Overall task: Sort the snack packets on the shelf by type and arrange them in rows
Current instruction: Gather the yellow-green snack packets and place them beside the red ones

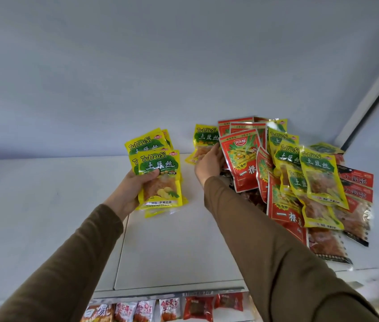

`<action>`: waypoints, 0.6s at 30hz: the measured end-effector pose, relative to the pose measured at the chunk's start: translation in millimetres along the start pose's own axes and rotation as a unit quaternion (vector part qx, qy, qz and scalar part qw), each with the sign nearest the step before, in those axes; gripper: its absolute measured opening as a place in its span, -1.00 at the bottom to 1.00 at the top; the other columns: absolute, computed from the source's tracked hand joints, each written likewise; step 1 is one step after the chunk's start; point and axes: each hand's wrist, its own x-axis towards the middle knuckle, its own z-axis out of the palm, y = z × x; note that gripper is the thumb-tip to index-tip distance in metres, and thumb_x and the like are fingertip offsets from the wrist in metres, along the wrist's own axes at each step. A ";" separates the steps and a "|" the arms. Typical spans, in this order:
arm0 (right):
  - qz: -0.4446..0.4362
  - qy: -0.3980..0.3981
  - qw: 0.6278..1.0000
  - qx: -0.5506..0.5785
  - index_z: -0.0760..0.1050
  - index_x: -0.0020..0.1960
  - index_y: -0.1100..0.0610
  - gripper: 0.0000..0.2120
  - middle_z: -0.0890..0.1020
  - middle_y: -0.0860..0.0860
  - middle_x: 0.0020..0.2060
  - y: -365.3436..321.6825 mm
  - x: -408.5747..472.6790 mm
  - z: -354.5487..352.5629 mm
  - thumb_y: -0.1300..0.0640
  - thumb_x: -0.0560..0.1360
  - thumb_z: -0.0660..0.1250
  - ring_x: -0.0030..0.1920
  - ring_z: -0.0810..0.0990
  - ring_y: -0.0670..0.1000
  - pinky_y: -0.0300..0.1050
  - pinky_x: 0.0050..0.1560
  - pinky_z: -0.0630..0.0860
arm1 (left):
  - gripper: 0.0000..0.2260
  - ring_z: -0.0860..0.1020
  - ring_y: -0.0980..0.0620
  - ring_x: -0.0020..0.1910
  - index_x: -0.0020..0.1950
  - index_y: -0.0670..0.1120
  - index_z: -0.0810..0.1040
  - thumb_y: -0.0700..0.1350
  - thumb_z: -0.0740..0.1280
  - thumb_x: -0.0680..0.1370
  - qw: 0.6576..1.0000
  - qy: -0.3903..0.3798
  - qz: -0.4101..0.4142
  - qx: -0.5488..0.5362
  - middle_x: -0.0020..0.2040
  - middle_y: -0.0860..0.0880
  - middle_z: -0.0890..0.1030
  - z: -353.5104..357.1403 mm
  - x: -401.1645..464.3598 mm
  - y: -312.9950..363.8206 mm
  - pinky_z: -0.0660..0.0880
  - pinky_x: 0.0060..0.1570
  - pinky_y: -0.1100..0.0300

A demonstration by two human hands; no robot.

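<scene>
My left hand (135,182) grips a fanned stack of yellow packets (159,180); my right hand (208,163), arm stretched, seems to pinch another yellow packet (203,141).

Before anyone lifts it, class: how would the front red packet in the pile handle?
The red packet probably flexes, being thin and shiny. It looks light and may slip. Leaning on the pile, it could topple neighbours.

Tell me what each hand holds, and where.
Left hand grips a stack of yellow TuDouSi packets at mid-left edge. Right hand touches one yellow packet; grip unclear.
</scene>
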 end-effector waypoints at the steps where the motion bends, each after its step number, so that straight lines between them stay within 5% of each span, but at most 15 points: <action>1: 0.001 -0.004 1.000 -0.024 -0.14 0.64 0.26 -0.23 -0.05 0.22 0.63 -0.5 2.2 2.6 0.11 0.64 0.25 0.63 -0.08 0.21 0.06 0.58 -0.11 | -0.61 0.73 -0.16 -0.09 0.41 -0.28 0.49 -0.31 0.35 0.58 1.000 0.000 0.000 -0.003 0.22 -0.30 0.65 -0.3 -0.5 0.9 0.69 -0.17 0.00; 4: 0.002 -0.014 0.996 -0.087 -0.18 0.64 0.25 -0.15 -0.05 0.22 0.63 -2.6 7.5 8.9 0.04 0.62 0.30 0.63 -0.05 0.22 0.08 0.58 -0.04 | -0.62 0.73 -0.16 -0.10 0.40 -0.28 0.50 -0.31 0.35 0.58 1.000 0.003 -0.001 -0.011 0.17 -0.27 0.69 -2.8 -1.8 2.9 0.68 -0.21 0.01; 7: 0.016 0.024 0.999 -0.033 -0.15 0.65 0.20 -0.16 0.01 0.18 0.64 -10.1 7.7 10.0 0.10 0.60 0.33 0.63 -0.01 0.19 0.08 0.58 -0.01 | -0.60 0.73 -0.16 -0.11 0.40 -0.29 0.50 -0.32 0.36 0.56 1.000 0.008 0.003 -0.021 0.17 -0.28 0.68 -5.8 -2.9 4.8 0.67 -0.22 0.02; 10: 0.045 0.046 0.983 0.170 -0.15 0.66 0.10 -0.06 0.31 0.22 0.54 -17.4 1.9 10.8 0.34 0.49 0.36 0.53 0.32 0.19 0.11 0.50 0.30 | -0.59 0.74 -0.15 -0.11 0.40 -0.29 0.49 -0.32 0.36 0.55 0.999 0.009 0.012 -0.028 0.14 -0.26 0.69 -9.1 -4.5 6.9 0.66 -0.25 0.04; 13: 0.083 -0.008 0.915 0.394 -0.18 0.66 0.03 0.10 0.72 0.07 0.07 -20.8 -10.4 12.1 0.57 0.35 0.33 0.09 0.70 0.03 0.07 0.18 0.62 | -0.60 0.73 -0.15 -0.09 0.42 -0.29 0.48 -0.31 0.35 0.57 1.000 0.005 0.018 -0.023 0.23 -0.29 0.65 -12.3 -8.0 9.1 0.66 -0.27 0.06; 14: 0.078 -0.017 0.906 0.416 -0.12 0.66 0.03 0.08 0.74 -0.06 -0.02 -19.7 -14.3 11.6 0.57 0.35 0.34 -0.02 0.71 -0.08 -0.04 0.07 0.66 | -0.59 0.73 -0.15 -0.08 0.42 -0.28 0.48 -0.30 0.36 0.57 1.000 0.003 0.019 -0.020 0.24 -0.30 0.64 -12.8 -9.3 9.9 0.66 -0.26 0.05; 16: 0.056 -0.029 0.921 0.384 0.11 0.62 0.07 -0.09 0.69 -0.10 0.15 -20.7 -23.6 4.8 0.47 0.39 0.40 0.03 0.66 -0.13 -0.16 0.01 0.61 | -0.57 0.73 -0.15 -0.04 0.42 -0.26 0.49 -0.28 0.38 0.55 1.000 -0.008 0.020 -0.012 0.26 -0.28 0.64 -12.9 -13.1 12.3 0.68 -0.19 0.01; 18: 0.025 -0.044 0.946 0.322 0.39 0.45 0.08 -0.35 0.66 0.01 0.19 -20.8 -32.9 -1.7 0.34 0.42 0.46 0.11 0.65 0.00 0.00 0.13 0.61 | -0.56 0.72 -0.17 0.01 0.42 -0.23 0.51 -0.26 0.40 0.53 1.000 -0.025 0.018 -0.007 0.27 -0.26 0.65 -11.3 -17.0 15.0 0.68 -0.13 0.00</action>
